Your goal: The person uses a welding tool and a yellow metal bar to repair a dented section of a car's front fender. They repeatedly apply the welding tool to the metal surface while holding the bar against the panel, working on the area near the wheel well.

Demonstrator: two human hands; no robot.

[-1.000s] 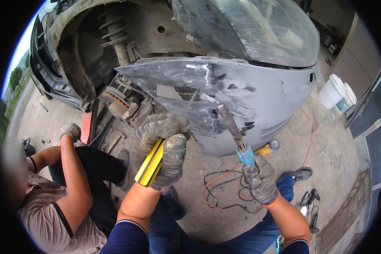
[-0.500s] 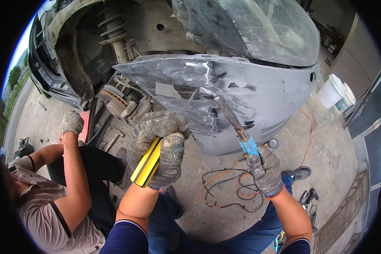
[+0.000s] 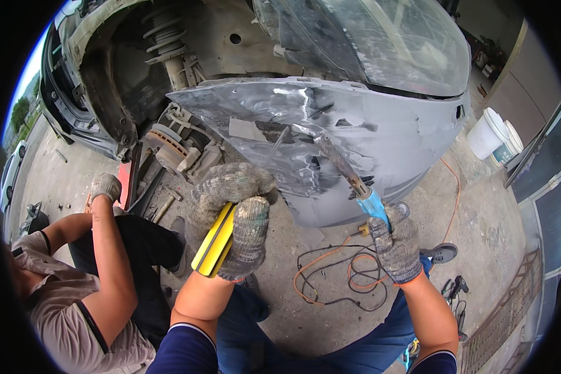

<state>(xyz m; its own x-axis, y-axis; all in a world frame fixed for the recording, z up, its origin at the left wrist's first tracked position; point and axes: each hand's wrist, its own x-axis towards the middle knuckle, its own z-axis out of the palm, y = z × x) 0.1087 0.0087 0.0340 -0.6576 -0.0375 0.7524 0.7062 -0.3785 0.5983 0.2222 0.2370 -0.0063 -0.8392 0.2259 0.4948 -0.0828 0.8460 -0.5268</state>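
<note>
My left hand, in a worn grey knit glove, is closed around a tool with a yellow-and-black handle. A thin metal shaft shows beyond that glove, its tip close to the bumper. My right hand, gloved alike, grips a blue-handled hot-air welding gun with a long scorched metal barrel. Its narrow tip is at the damaged patch of the grey bumper, near the shaft's tip. Dark gouges, pale filler-like streaks and a flat light piece mark this patch.
A co-worker in a gloved hand and pale shirt squats at my left. Beyond are an exposed brake disc, a coil spring and a cloudy headlight. Cables coil on the floor; white buckets stand right.
My right hand and the welding gun's handle have shifted slightly right, while the barrel tip stays at the damaged patch. My left hand is nearly still.
</note>
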